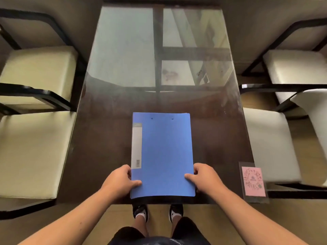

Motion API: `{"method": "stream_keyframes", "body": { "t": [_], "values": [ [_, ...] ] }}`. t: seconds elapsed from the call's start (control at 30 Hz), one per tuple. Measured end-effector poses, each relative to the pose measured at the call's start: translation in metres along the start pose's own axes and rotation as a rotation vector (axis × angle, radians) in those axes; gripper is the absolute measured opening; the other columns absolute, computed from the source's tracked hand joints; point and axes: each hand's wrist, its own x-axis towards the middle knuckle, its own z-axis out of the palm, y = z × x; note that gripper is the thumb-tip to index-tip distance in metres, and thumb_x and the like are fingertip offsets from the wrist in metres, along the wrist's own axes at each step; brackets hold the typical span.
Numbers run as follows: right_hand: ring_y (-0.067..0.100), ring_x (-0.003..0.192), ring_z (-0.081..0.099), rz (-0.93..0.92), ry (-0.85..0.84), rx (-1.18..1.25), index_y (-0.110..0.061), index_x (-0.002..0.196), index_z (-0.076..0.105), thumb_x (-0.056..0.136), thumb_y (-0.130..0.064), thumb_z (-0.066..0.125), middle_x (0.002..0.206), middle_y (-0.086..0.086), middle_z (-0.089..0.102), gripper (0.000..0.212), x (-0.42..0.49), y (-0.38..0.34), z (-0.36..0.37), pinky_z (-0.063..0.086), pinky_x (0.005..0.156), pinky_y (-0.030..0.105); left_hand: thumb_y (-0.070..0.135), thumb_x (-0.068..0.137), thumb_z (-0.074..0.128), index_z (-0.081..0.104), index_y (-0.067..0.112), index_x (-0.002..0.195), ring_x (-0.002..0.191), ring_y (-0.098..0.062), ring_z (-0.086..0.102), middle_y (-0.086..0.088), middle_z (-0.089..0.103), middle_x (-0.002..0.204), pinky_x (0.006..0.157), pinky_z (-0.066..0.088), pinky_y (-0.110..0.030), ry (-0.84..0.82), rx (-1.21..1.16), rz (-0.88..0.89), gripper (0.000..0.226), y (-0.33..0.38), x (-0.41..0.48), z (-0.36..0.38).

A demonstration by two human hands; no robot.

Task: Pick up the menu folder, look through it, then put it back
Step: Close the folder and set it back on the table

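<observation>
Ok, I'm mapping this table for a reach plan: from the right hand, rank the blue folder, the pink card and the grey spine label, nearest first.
1. blue folder, held at its right edge by the right hand.
2. pink card, to its right at the table's corner.
3. grey spine label, on the folder's far left side.

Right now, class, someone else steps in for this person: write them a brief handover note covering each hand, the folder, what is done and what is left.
Left hand: gripping the folder's near left corner, thumb on the cover.
Right hand: gripping the near right corner, thumb on the cover.
Folder: blue, closed, at the near edge of the table; whether it lies flat or is slightly raised is unclear.
A pink card lies to its right.
Done: both hands are on the folder.
Left, as it looks: open it, look through, put it back.
</observation>
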Motion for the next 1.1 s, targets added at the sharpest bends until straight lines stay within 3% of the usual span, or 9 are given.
{"method": "stream_keyframes", "body": {
  "t": [0.13,0.3,0.43,0.53,0.63,0.73,0.83,1.0,1.1],
  "values": [
    [0.02,0.066,0.073,0.043,-0.038,0.0,-0.013,0.079,0.061,0.088,-0.034,0.075,0.081,0.001,0.074,0.027,-0.001,0.011,0.017,0.062,0.048,0.032,0.056,0.072,0.082,0.057,0.03,0.09,0.078,-0.009,0.068,0.011,0.071,0.09,0.071,0.062,-0.04,-0.04,0.069,-0.033,0.04,-0.008,-0.002,0.014],
    [0.011,0.064,0.062,0.061,-0.037,-0.113,-0.022,0.072,0.053,0.09,-0.041,0.074,0.076,-0.005,0.066,0.034,0.0,0.017,0.03,0.046,0.048,0.03,0.066,0.072,0.075,0.055,0.031,0.098,0.079,-0.01,0.067,0.012,0.068,0.095,0.072,0.063,-0.037,-0.069,0.22,-0.016,0.048,-0.01,-0.005,0.026],
    [0.012,0.063,0.054,0.066,0.014,-0.294,-0.025,0.078,0.046,0.09,-0.053,0.07,0.078,-0.008,0.059,0.039,-0.006,0.018,0.03,0.034,0.046,0.03,0.074,0.062,0.078,0.049,0.026,0.102,0.087,-0.02,0.058,0.004,0.054,0.101,0.069,0.058,-0.037,0.186,0.451,0.163,0.069,-0.012,-0.01,0.03],
    [0.024,0.089,0.061,-0.125,0.114,-0.532,-0.022,0.113,0.052,0.094,-0.047,0.067,0.107,0.0,0.059,0.035,-0.02,0.005,0.038,0.046,0.058,0.033,0.07,0.064,0.082,0.063,0.02,0.134,0.12,-0.036,0.063,-0.013,0.064,0.136,0.096,0.057,-0.049,0.26,0.734,0.462,0.088,-0.009,-0.012,0.03],
    [0.037,0.115,0.055,-0.371,0.073,-0.606,-0.028,0.154,0.041,0.098,-0.032,0.06,0.144,0.013,0.051,0.059,-0.034,-0.017,0.064,0.052,0.09,0.046,0.068,0.072,0.079,0.058,0.026,0.147,0.144,-0.038,0.049,-0.014,0.05,0.159,0.116,0.041,-0.058,0.187,0.874,0.594,0.089,0.0,-0.009,0.023],
    [0.05,0.136,0.039,-0.379,-0.044,-0.585,-0.037,0.163,0.024,0.103,-0.026,0.052,0.17,0.02,0.024,0.068,-0.043,-0.033,0.092,0.036,0.11,0.059,0.068,0.053,0.09,0.071,0.024,0.134,0.129,-0.039,0.064,-0.015,0.065,0.144,0.102,0.054,-0.059,0.124,0.908,0.575,0.094,0.008,-0.005,0.024],
    [0.054,0.147,0.022,-0.312,-0.058,-0.608,-0.036,0.164,0.019,0.105,-0.025,0.053,0.176,0.02,0.004,0.069,-0.043,-0.031,0.103,0.027,0.115,0.064,0.067,0.046,0.094,0.075,0.023,0.129,0.122,-0.043,0.068,-0.019,0.068,0.139,0.094,0.058,-0.061,0.089,0.911,0.547,0.096,0.016,0.001,0.029],
    [0.053,0.146,0.02,-0.262,-0.006,-0.573,-0.036,0.164,0.021,0.107,-0.03,0.056,0.176,0.014,0.001,0.067,-0.038,0.001,0.079,0.027,0.115,0.065,0.062,0.047,0.096,0.075,0.019,0.127,0.119,-0.047,0.068,-0.022,0.068,0.137,0.093,0.057,-0.065,0.08,0.918,0.599,0.093,0.052,0.006,0.045],
    [0.052,0.145,0.021,-0.223,0.014,-0.555,-0.036,0.164,0.021,0.108,-0.03,0.054,0.176,0.013,0.002,0.065,-0.038,0.024,0.062,0.029,0.113,0.066,0.064,0.06,0.082,0.076,0.016,0.127,0.116,-0.05,0.068,-0.025,0.069,0.134,0.091,0.057,-0.065,0.082,0.931,0.677,0.082,0.082,0.01,0.056]
  ]
}}
